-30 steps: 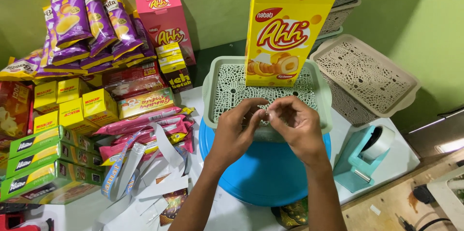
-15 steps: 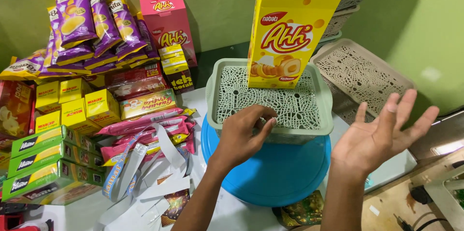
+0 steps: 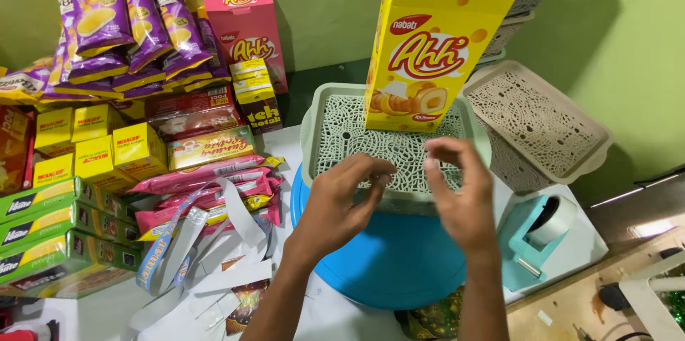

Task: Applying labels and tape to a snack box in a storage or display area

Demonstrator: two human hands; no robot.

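Hands over a pale green lattice basket [image 3: 335, 134] turned bottom-up on a round blue tub [image 3: 385, 262], with a tall yellow snack box [image 3: 435, 34] upright on its far half. Left hand [image 3: 335, 205] loosely curled, fingertips near the lattice, pinching nothing visible; right hand [image 3: 464, 198] half open, fingers bent, also empty as far as can be told. Best kept low and slow near the box, since a nudge probably topples it. Contents of basket and tub hidden. More beige lattice baskets [image 3: 542, 120] stacked at right, apparently empty; teal tape dispenser [image 3: 535, 230] just beside.
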